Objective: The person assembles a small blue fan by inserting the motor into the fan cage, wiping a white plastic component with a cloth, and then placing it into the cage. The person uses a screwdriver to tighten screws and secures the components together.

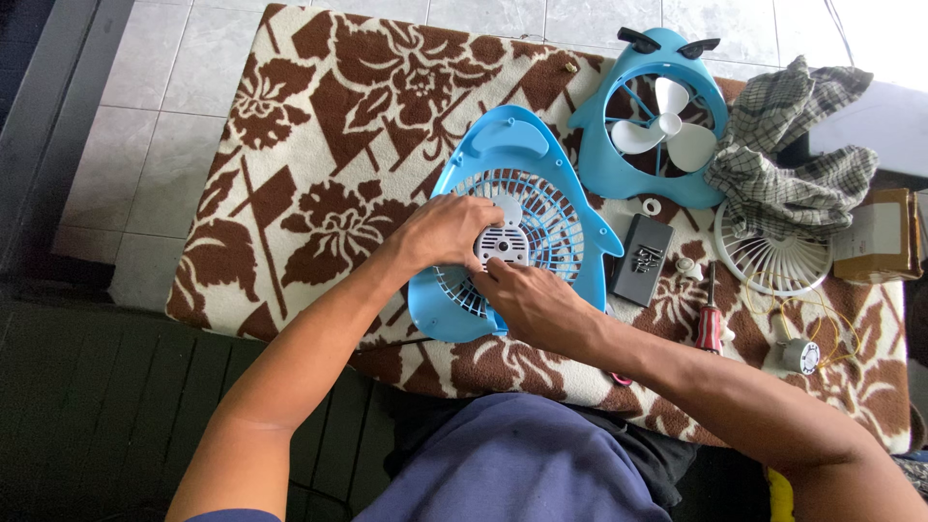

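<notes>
A blue fan housing [512, 145] with a white rear grille [551, 208] lies flat on a brown-and-cream flowered cloth [319, 126]. My left hand [447, 232] rests on the grille, its fingers on the white vented motor cover [502, 246] at the centre. From below, my right hand [527, 300] grips the same cover, fingertips touching its lower edge. A second blue fan shell [619, 169] with a white propeller [665, 126] lies at the back right.
Right of the housing are a black tray with screws [643, 259], a red-handled screwdriver [710, 324], a loose white grille [773, 263], a small motor with yellow wires [800, 355], a checked rag [797, 145] and a cardboard box [880, 237]. Tiled floor lies beyond.
</notes>
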